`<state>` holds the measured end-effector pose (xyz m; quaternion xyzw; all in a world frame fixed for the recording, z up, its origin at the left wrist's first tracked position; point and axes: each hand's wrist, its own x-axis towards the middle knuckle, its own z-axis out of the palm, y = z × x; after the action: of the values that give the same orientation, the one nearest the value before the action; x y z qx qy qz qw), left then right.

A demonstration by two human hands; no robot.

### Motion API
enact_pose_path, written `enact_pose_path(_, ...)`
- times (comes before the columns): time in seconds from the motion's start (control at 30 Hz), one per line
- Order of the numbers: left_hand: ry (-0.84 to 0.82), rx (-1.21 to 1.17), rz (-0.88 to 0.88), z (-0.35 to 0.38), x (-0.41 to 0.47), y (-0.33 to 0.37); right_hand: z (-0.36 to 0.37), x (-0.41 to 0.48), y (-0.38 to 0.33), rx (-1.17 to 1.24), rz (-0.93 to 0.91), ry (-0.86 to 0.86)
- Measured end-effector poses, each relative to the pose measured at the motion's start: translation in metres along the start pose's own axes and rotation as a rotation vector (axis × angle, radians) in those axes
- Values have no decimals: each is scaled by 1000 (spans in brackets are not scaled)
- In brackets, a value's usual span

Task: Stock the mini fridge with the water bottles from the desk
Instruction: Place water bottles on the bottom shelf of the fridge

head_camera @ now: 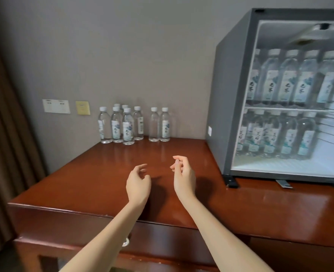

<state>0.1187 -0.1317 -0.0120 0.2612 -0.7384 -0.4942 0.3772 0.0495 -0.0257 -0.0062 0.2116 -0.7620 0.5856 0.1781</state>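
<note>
**Both Grips Empty, Bottles Waiting Beyond Them**

In the head view, the left grip (138, 182) and the right grip (184, 174) hovered side by side above the tabletop (87, 177). Each held nothing, with the fingers loosely curled and the palms turned toward each other. That looked like a posture readied for taking a bottle in each.

The water bottles (123, 125) stood upright well ahead of both grips, against the wall (123, 55). There was a tight cluster ahead of the left grip, and a separate pair (159, 125) ahead and between the two. The pair stood apart from the cluster and nearest the right grip, so it seemed the easier first pick.

The mini fridge (231, 95) sat on the same tabletop, off to the right of the right grip. Its two shelves were already lined with stocked bottles (287, 79) — most of the task looked done. Whether its front was open or glazed could not be told. Free room inside appeared to lie toward the front and the right.
</note>
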Motion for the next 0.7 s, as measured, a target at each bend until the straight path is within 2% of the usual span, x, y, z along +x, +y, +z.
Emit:
enact_pose_path(0.27, 5, -5, -38, -28, 9, -10, 16, 8, 1, 25, 112, 10)
enact_pose_path(0.4, -31, 4, -11, -15, 20, -9, 27, 22, 9, 23, 136, -48)
enact_pose_path(0.57, -12, -42, -28, 9, 45, -8, 45, 49, 24, 151, 225, -123)
enact_pose_path(0.7, -1, -85, -14, 32, 69, -9, 55, 71, 34, 262, 212, -176)
